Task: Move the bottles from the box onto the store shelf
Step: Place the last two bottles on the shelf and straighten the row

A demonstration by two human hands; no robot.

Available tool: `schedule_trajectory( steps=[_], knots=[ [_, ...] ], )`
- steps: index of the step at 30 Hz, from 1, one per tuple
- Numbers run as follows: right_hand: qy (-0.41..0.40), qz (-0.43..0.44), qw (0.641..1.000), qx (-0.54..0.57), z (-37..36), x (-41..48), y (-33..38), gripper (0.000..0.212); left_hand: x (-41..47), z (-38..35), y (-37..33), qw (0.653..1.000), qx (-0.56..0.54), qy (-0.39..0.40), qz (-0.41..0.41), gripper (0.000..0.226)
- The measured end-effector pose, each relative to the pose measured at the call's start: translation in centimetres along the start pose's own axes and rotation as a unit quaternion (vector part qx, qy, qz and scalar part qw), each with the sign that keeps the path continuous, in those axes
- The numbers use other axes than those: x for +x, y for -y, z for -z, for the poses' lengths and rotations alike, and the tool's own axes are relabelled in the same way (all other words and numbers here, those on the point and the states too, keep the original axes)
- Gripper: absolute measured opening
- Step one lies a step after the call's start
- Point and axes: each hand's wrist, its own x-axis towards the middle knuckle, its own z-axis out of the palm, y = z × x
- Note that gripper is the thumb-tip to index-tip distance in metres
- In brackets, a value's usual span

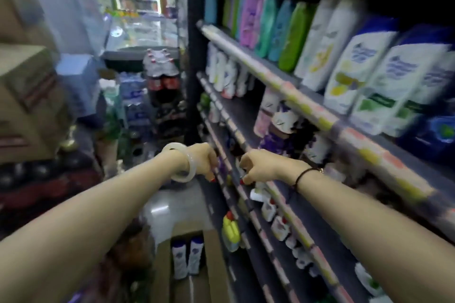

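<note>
Stocked shelving fills the aisle's right side, and the store shelf rails run away from us, blurred. Our left hand, with a pale bangle on its wrist, hangs at a lower rail with fingers loosely bent and nothing visible in them. Our right hand, with a dark band on its wrist, is just beside it with fingers curled under; we cannot tell whether it holds anything. Two white bottles with blue caps stand upright in the cardboard box on the floor below. Stacked cartons rise at left.
</note>
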Motion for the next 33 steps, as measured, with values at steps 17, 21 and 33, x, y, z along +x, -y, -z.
schedule_trajectory(
  steps=[17,21,33],
  knots=[
    [0.187,0.03,0.982,0.017,-20.9,23.0,0.4,0.06,12.7,-15.2,23.3,0.979,-0.07,0.097,0.167,0.055],
    [0.224,0.015,0.974,0.006,-27.9,28.0,-1.6,0.054,16.6,-21.9,28.3,0.967,-0.074,0.141,0.197,0.052],
    [0.279,0.004,0.96,0.034,-51.1,42.2,-8.5,0.05,27.3,-42.3,43.9,0.934,-0.185,0.104,0.289,0.061]
  ],
)
